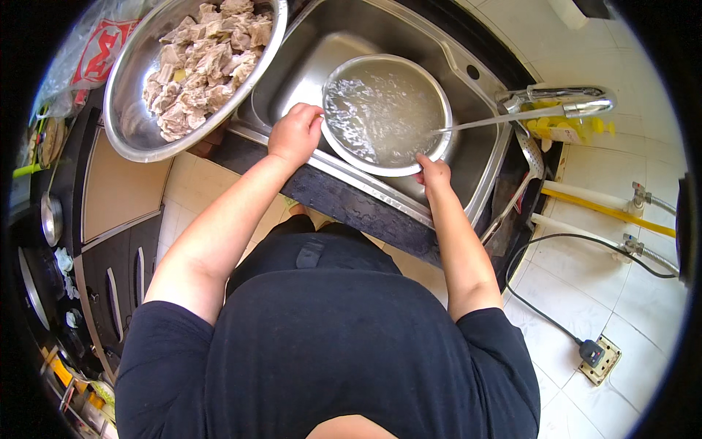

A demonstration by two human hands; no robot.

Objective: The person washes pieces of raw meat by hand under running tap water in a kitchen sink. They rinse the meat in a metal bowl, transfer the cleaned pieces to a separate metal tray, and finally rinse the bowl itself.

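Observation:
A round metal basin full of rippling, cloudy water sits in the stainless steel sink. My left hand is closed on the basin's left rim, thumb and fingers pinching the edge. On the near right side, my right hand grips the same rim with its thumb on top; its other fingers are hidden below. From the chrome faucet a stream of water falls into the basin's right part. Left of the sink, a larger steel bowl holds many chunks of pale cooked-looking meat.
Behind the faucet stands a yellow bottle. A perforated metal utensil leans by the sink's right edge. A black cord runs to a plug in the wall socket. Plastic bags lie beyond the large bowl at far left.

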